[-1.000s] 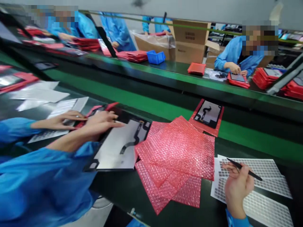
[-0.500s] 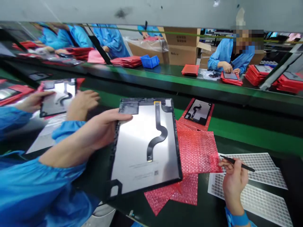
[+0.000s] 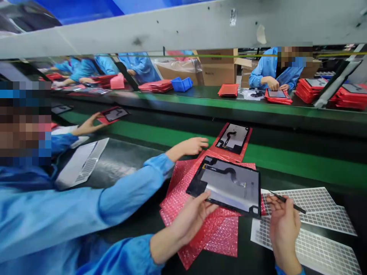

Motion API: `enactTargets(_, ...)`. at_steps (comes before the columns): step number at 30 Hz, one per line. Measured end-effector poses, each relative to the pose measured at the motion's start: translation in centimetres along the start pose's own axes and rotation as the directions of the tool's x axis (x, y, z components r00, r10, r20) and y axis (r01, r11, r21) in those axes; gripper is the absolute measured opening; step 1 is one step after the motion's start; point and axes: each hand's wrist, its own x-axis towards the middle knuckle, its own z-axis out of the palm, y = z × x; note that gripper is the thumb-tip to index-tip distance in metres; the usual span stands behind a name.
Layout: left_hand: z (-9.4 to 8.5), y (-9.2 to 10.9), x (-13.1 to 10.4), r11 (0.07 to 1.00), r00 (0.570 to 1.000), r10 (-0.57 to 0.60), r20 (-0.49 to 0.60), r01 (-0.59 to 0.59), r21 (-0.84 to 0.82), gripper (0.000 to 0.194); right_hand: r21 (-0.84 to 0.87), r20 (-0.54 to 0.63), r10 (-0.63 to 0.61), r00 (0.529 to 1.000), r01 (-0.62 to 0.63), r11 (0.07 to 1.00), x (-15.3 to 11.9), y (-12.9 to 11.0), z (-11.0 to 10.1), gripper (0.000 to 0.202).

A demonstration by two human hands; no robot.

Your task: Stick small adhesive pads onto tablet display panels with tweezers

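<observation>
Black-rimmed, the panel [image 3: 229,187] has tipped flatter over the red bags [image 3: 222,233], toward the bench's [image 3: 245,238] near edge, cable side up; my left hand [image 3: 190,217] clasps it, my right hand [image 3: 285,233], apart, grips tweezers [image 3: 296,208].

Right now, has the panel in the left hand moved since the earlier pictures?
Yes: the panel in the left hand has moved right, from the left side of the red bubble wrap to over its middle.
</observation>
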Motion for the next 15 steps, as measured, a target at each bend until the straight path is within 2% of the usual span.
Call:
enactTargets(2, 0.1, -2.3, -0.2, 0.998, 0.999, -0.019, 0.028, 0.018, 0.058, 0.037, 0.022, -0.013, -0.017, 1.0, 0.017, 1.0, 0.4, -0.2, -0.3, 0.051)
enactTargets(4, -0.9, -3.0, -1.2, 0.985, 0.993, -0.067, 0.095, 0.051, 0.163, 0.044, 0.037, -0.025, -0.027, 0.999, 0.028, 0.999, 0.6, -0.3, -0.4, 0.051)
enactTargets(7, -3.6, -1.4, -3.0, 0.92, 0.977, -0.11, 0.181, 0.031, 0.391, 0.041, 0.048, -0.025, -0.028, 0.999, 0.029, 0.998, 0.5, -0.3, -0.4, 0.048)
enactTargets(9, -4.9, 0.9, -3.0, 0.844, 0.972, -0.057, 0.228, -0.075, 0.531, 0.035, 0.054, -0.02, -0.028, 0.999, 0.029, 0.998, 0.4, -0.3, -0.2, 0.048)
enactTargets(10, -5.0, 2.1, -2.5, 0.795, 0.965, -0.012, 0.263, -0.15, 0.588, 0.033, 0.057, -0.018, -0.029, 0.999, 0.03, 0.998, 0.3, -0.3, -0.1, 0.048)
enactTargets(12, -4.2, 4.5, -0.1, 0.666, 0.929, 0.086, 0.361, -0.323, 0.673, 0.025, 0.062, -0.017, -0.03, 0.999, 0.031, 0.998, 0.3, -0.2, 0.0, 0.049)
enactTargets(14, -2.1, 6.1, 3.4, 0.502, 0.867, 0.183, 0.463, -0.488, 0.715, 0.016, 0.061, -0.013, -0.032, 0.999, 0.032, 0.998, 0.3, -0.3, 0.1, 0.05)
enactTargets(15, -0.8, 6.7, 5.5, 0.416, 0.836, 0.221, 0.502, -0.547, 0.727, 0.018, 0.059, -0.01, -0.034, 0.999, 0.034, 0.998, 0.3, -0.3, 0.2, 0.049)
